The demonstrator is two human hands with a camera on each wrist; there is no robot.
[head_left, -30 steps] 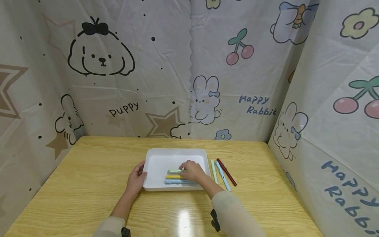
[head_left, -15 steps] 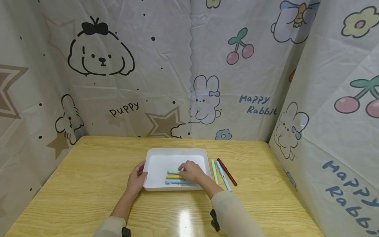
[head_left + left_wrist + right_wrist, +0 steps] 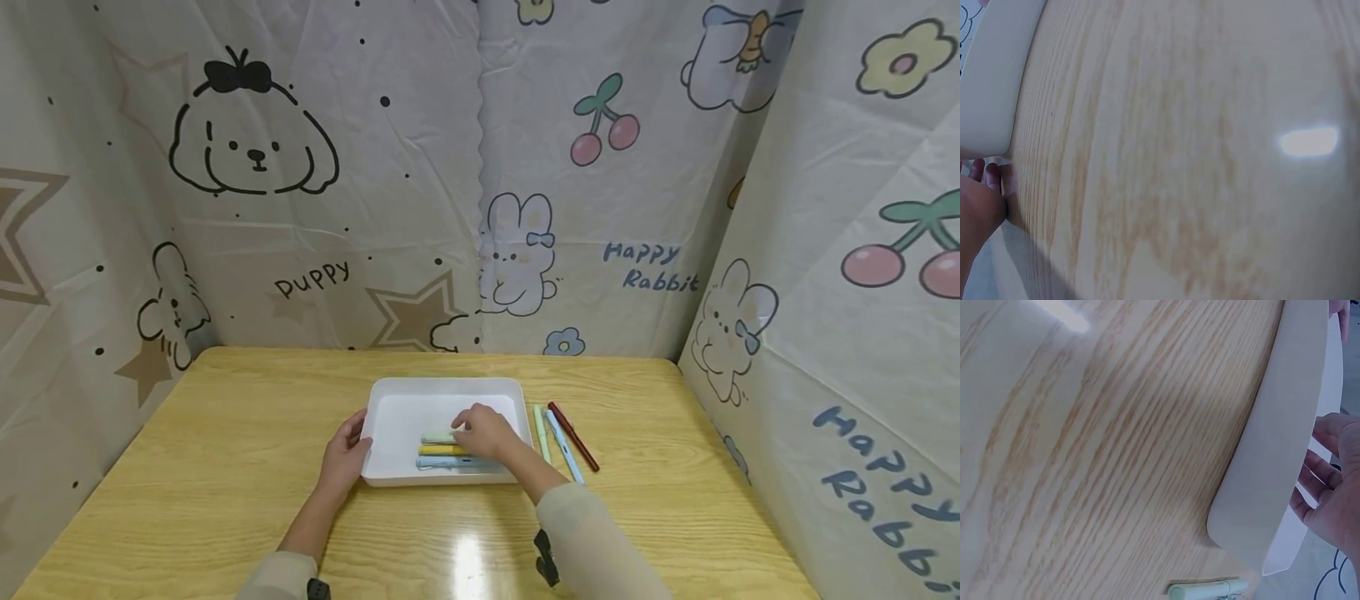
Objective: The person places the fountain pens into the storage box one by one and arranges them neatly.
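Printed cloth (image 3: 420, 225) hangs behind our wood-grain counter (image 3: 255, 442). Fingers of our right hand (image 3: 483, 433) curve over a light-green pen (image 3: 437, 437); grip or no grip, we can't tell. That pen is in our white tray (image 3: 397, 412), visible end toward nine o'clock; yellow pen (image 3: 442, 450), then light-blue pen (image 3: 445, 462), at its six. Left hand (image 3: 345, 454): fingers touch tray edge at nine, clamped or not we can't tell. Outside tray, three o'clock, we see a second green pen (image 3: 542, 433), another blue pen (image 3: 564, 447), dark-red pen (image 3: 573, 436).
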